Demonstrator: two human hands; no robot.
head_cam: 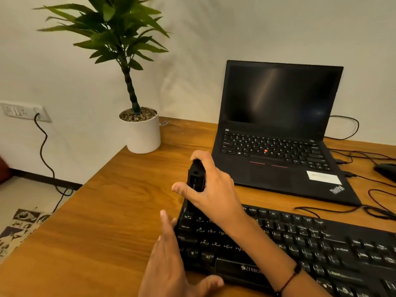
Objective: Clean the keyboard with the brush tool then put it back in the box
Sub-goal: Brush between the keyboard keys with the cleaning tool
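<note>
A black external keyboard (300, 243) lies on the wooden desk in the lower right. My right hand (212, 189) grips a black brush tool (195, 181), held upright over the keyboard's top left corner, its lower end down at the keys there. My left hand (169, 254) rests against the keyboard's left edge with straight fingers, the thumb at its front edge. No box is in view.
An open black laptop (278, 133) with a dark screen stands behind the keyboard. A white potted plant (142, 131) sits at the desk's back left corner. Cables (364, 209) trail across the right side. A black mouse (385, 170) is at the far right edge.
</note>
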